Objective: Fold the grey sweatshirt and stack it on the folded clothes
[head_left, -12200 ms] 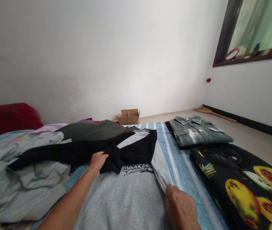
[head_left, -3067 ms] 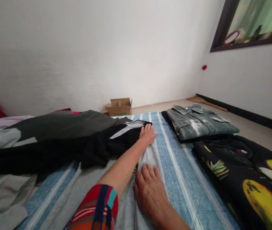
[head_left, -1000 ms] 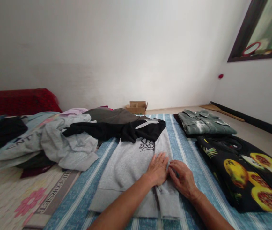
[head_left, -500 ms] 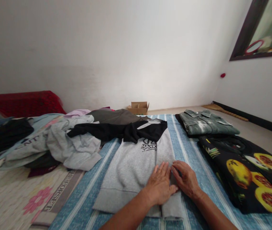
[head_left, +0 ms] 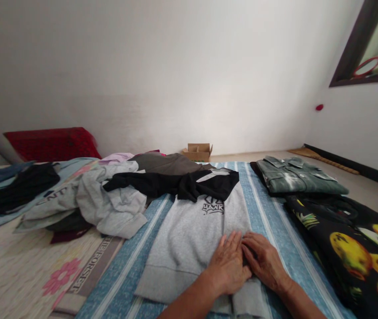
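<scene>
A grey sweatshirt [head_left: 182, 239] with black shoulders and dark lettering lies on a blue striped sheet [head_left: 109, 279]. Its right side is folded over toward the middle, and a black sleeve [head_left: 132, 180] stretches out to the left. My left hand [head_left: 228, 263] rests flat on the folded part, fingers stretched out. Right beside it, my right hand [head_left: 265, 257] lies on the fold's outer edge with its fingers bent lightly over the cloth. Neither hand grips the fabric. Part of the fold is hidden under both hands.
Loose clothes [head_left: 109, 208] are heaped on the left over a flowered mat [head_left: 19, 261]. Folded at the right are a green denim garment [head_left: 305, 177] and a black fruit-print garment [head_left: 348, 248]. A cardboard box [head_left: 197, 153] stands by the wall, and a red cloth-covered object [head_left: 52, 144] at the back left.
The view has shifted slightly to the left, so everything sits further right in the picture. Both hands stay on the same part of the sweatshirt, with little visible movement across it.
</scene>
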